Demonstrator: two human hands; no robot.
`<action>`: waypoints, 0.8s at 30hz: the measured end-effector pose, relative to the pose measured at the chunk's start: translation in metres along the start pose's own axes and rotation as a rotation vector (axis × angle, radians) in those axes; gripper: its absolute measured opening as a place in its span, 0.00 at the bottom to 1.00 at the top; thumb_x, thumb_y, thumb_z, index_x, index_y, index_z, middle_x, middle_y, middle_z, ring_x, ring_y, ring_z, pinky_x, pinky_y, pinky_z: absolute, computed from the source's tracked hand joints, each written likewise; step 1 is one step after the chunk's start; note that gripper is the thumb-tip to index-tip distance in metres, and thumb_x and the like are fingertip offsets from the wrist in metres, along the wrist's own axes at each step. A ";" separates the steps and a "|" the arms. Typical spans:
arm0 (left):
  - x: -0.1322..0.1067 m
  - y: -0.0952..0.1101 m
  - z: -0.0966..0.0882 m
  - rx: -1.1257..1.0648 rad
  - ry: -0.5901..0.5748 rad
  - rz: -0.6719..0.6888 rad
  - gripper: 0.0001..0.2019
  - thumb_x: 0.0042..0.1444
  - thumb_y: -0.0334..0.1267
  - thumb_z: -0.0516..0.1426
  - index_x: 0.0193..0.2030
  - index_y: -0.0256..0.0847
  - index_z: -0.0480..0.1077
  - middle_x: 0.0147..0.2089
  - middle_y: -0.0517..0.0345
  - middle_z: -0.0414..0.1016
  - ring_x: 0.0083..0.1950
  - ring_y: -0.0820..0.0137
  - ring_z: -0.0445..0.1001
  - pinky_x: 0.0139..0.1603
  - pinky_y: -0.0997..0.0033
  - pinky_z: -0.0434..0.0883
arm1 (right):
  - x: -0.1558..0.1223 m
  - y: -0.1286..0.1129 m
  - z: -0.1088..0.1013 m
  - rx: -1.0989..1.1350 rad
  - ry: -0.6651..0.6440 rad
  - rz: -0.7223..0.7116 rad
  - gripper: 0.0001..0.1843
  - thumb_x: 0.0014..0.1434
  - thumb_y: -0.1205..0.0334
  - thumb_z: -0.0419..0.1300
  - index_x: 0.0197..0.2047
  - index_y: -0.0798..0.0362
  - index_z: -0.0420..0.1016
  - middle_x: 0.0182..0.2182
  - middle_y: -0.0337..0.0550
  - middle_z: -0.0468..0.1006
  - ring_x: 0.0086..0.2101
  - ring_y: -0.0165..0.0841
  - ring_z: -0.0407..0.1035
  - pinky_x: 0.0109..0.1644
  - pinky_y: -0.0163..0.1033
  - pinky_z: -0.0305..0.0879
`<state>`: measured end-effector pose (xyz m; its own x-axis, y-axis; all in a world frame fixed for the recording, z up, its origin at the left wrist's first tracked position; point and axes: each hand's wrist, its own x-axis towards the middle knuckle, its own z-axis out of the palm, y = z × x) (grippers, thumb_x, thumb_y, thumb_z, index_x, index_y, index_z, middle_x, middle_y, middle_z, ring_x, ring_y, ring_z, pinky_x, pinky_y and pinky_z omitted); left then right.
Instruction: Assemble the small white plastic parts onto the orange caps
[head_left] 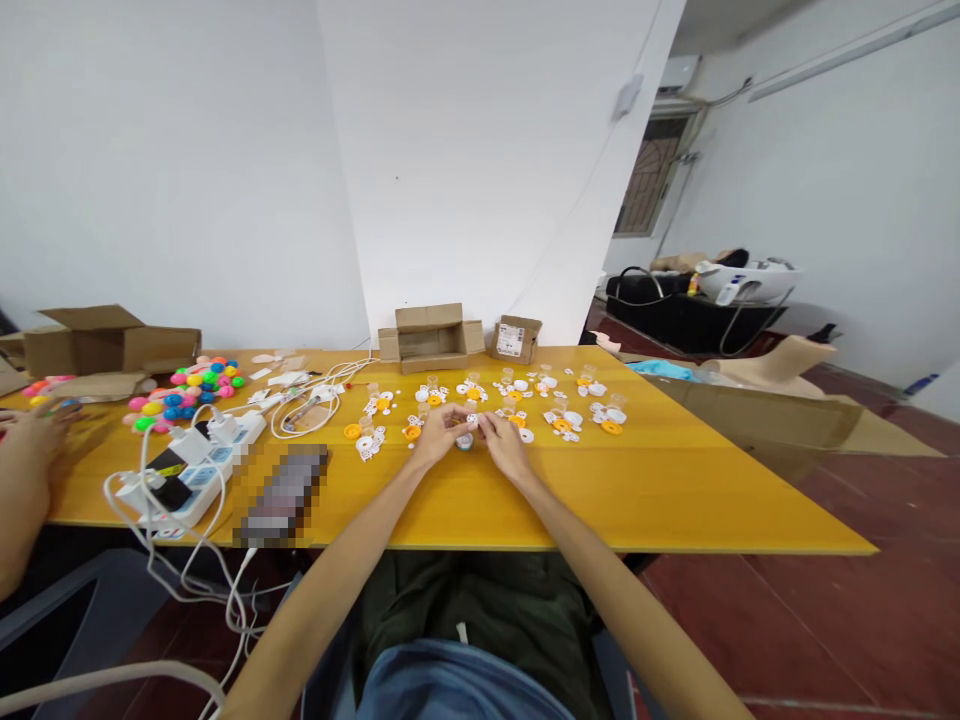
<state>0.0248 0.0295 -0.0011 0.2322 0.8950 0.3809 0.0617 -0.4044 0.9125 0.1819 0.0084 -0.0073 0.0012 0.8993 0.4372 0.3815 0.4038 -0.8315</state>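
My left hand [441, 434] and my right hand [504, 442] meet over the middle of the wooden table [645, 500]. Between their fingertips is a small white disc with holes [472, 421], pinched from both sides. Just below it a small round piece with a bluish edge [465, 441] shows; whether it is held or lies on the table I cannot tell. Around my hands lie several groups of small parts: orange rings [612, 427], white discs [364, 443], white perforated pieces [373, 440] and clear cups [559, 405].
An open cardboard box [431, 345] and a smaller box [517, 340] stand at the back. To the left are a power strip [202, 470] with cables, a blurred phone [281, 495], a pile of colourful balls [187, 395] and another person's hand [34, 440].
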 end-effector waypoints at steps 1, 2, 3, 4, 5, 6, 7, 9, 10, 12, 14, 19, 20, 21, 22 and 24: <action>0.000 0.001 0.000 -0.011 -0.014 -0.003 0.16 0.48 0.48 0.71 0.37 0.39 0.80 0.36 0.54 0.83 0.39 0.65 0.80 0.44 0.65 0.77 | 0.000 0.000 -0.001 -0.019 -0.003 -0.012 0.25 0.63 0.38 0.51 0.22 0.45 0.65 0.21 0.38 0.73 0.26 0.37 0.68 0.35 0.40 0.66; -0.001 0.002 0.000 -0.022 -0.028 -0.009 0.16 0.48 0.49 0.71 0.38 0.39 0.80 0.36 0.54 0.83 0.39 0.65 0.80 0.44 0.64 0.77 | 0.000 0.000 -0.001 -0.029 -0.010 -0.020 0.25 0.63 0.39 0.51 0.22 0.45 0.64 0.21 0.38 0.73 0.27 0.38 0.68 0.36 0.41 0.65; -0.001 0.003 0.000 -0.032 -0.038 -0.014 0.17 0.48 0.49 0.71 0.38 0.39 0.80 0.36 0.54 0.83 0.39 0.65 0.80 0.45 0.64 0.76 | 0.000 0.000 -0.002 -0.031 -0.018 -0.022 0.25 0.64 0.39 0.51 0.22 0.45 0.64 0.21 0.38 0.73 0.27 0.38 0.68 0.36 0.41 0.65; -0.001 0.004 0.000 -0.041 -0.045 -0.017 0.17 0.48 0.49 0.71 0.39 0.39 0.81 0.36 0.53 0.83 0.39 0.65 0.80 0.45 0.64 0.76 | 0.001 0.000 -0.002 -0.028 -0.024 -0.019 0.25 0.64 0.40 0.51 0.22 0.45 0.64 0.21 0.38 0.73 0.27 0.38 0.68 0.36 0.41 0.65; -0.001 0.005 0.000 -0.048 -0.048 -0.020 0.17 0.48 0.49 0.71 0.39 0.39 0.81 0.37 0.53 0.83 0.40 0.65 0.80 0.46 0.64 0.76 | 0.001 0.000 -0.002 -0.019 -0.027 -0.013 0.25 0.64 0.39 0.52 0.22 0.45 0.64 0.21 0.38 0.72 0.27 0.38 0.68 0.36 0.41 0.65; -0.001 0.006 0.001 -0.053 -0.048 -0.021 0.17 0.48 0.49 0.71 0.39 0.39 0.81 0.37 0.53 0.83 0.40 0.65 0.80 0.46 0.64 0.76 | 0.001 0.000 -0.002 -0.004 -0.030 -0.002 0.25 0.63 0.38 0.52 0.22 0.46 0.64 0.21 0.38 0.72 0.27 0.37 0.68 0.36 0.41 0.65; -0.002 0.007 0.001 -0.055 -0.048 -0.022 0.18 0.48 0.49 0.71 0.39 0.39 0.81 0.37 0.54 0.83 0.40 0.65 0.80 0.46 0.64 0.76 | 0.001 0.001 -0.002 0.017 -0.033 0.011 0.26 0.62 0.37 0.52 0.22 0.46 0.65 0.21 0.38 0.72 0.27 0.37 0.68 0.35 0.40 0.65; -0.001 0.008 0.000 -0.050 -0.050 -0.026 0.17 0.48 0.49 0.71 0.39 0.39 0.81 0.37 0.54 0.83 0.41 0.65 0.80 0.47 0.64 0.76 | 0.001 0.001 -0.001 0.071 -0.041 0.042 0.27 0.61 0.34 0.53 0.22 0.46 0.66 0.20 0.38 0.73 0.26 0.37 0.67 0.34 0.40 0.65; -0.001 0.008 0.000 -0.043 -0.051 -0.027 0.17 0.48 0.49 0.71 0.40 0.39 0.81 0.37 0.54 0.83 0.41 0.65 0.80 0.47 0.64 0.76 | 0.002 0.000 -0.001 0.101 -0.046 0.056 0.27 0.60 0.33 0.54 0.22 0.46 0.66 0.20 0.38 0.73 0.25 0.36 0.67 0.32 0.40 0.65; -0.001 0.008 -0.001 -0.029 -0.048 -0.024 0.17 0.49 0.48 0.70 0.40 0.39 0.81 0.37 0.53 0.83 0.42 0.64 0.80 0.47 0.64 0.76 | 0.002 0.000 0.000 0.158 -0.058 0.078 0.29 0.58 0.30 0.54 0.22 0.47 0.68 0.19 0.37 0.72 0.23 0.35 0.66 0.30 0.39 0.64; 0.000 0.007 -0.003 -0.009 -0.037 -0.013 0.15 0.50 0.47 0.69 0.40 0.39 0.81 0.38 0.53 0.84 0.43 0.64 0.80 0.48 0.64 0.76 | 0.002 0.000 0.001 0.199 -0.073 0.100 0.31 0.57 0.28 0.53 0.22 0.47 0.68 0.18 0.37 0.71 0.21 0.35 0.65 0.27 0.39 0.63; 0.001 0.004 -0.006 0.175 0.028 0.013 0.09 0.54 0.37 0.65 0.42 0.42 0.82 0.40 0.55 0.84 0.43 0.64 0.79 0.47 0.65 0.76 | 0.001 0.001 0.001 0.125 -0.005 0.079 0.29 0.62 0.33 0.51 0.23 0.47 0.70 0.20 0.39 0.74 0.24 0.36 0.69 0.32 0.40 0.66; 0.001 0.004 -0.006 0.229 0.045 0.020 0.09 0.54 0.35 0.64 0.43 0.43 0.82 0.40 0.56 0.84 0.43 0.65 0.79 0.47 0.65 0.76 | 0.001 0.002 0.000 0.062 0.031 0.063 0.27 0.64 0.36 0.51 0.23 0.47 0.71 0.21 0.40 0.76 0.26 0.37 0.70 0.34 0.40 0.67; 0.000 0.003 -0.006 0.285 0.060 0.027 0.10 0.54 0.34 0.63 0.43 0.43 0.82 0.40 0.56 0.84 0.42 0.65 0.79 0.47 0.65 0.76 | 0.000 0.002 0.000 -0.014 0.065 0.051 0.25 0.65 0.40 0.51 0.24 0.47 0.71 0.22 0.41 0.77 0.28 0.38 0.71 0.36 0.40 0.67; -0.001 0.003 -0.006 0.342 0.073 0.035 0.10 0.55 0.32 0.62 0.43 0.43 0.81 0.41 0.56 0.84 0.41 0.65 0.79 0.47 0.65 0.75 | 0.000 0.003 -0.001 -0.098 0.091 0.045 0.23 0.65 0.43 0.52 0.25 0.46 0.72 0.24 0.41 0.79 0.30 0.39 0.72 0.37 0.40 0.67; -0.004 0.002 -0.007 0.460 0.090 0.045 0.11 0.57 0.30 0.61 0.44 0.44 0.81 0.41 0.56 0.84 0.41 0.65 0.78 0.49 0.64 0.75 | -0.001 0.003 -0.001 -0.261 0.113 0.050 0.17 0.65 0.49 0.55 0.28 0.46 0.75 0.29 0.44 0.82 0.33 0.40 0.74 0.38 0.39 0.66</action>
<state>0.0177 0.0264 0.0007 0.1611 0.8790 0.4487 0.4816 -0.4669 0.7417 0.1845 0.0084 -0.0102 0.1234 0.8866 0.4457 0.6035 0.2895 -0.7429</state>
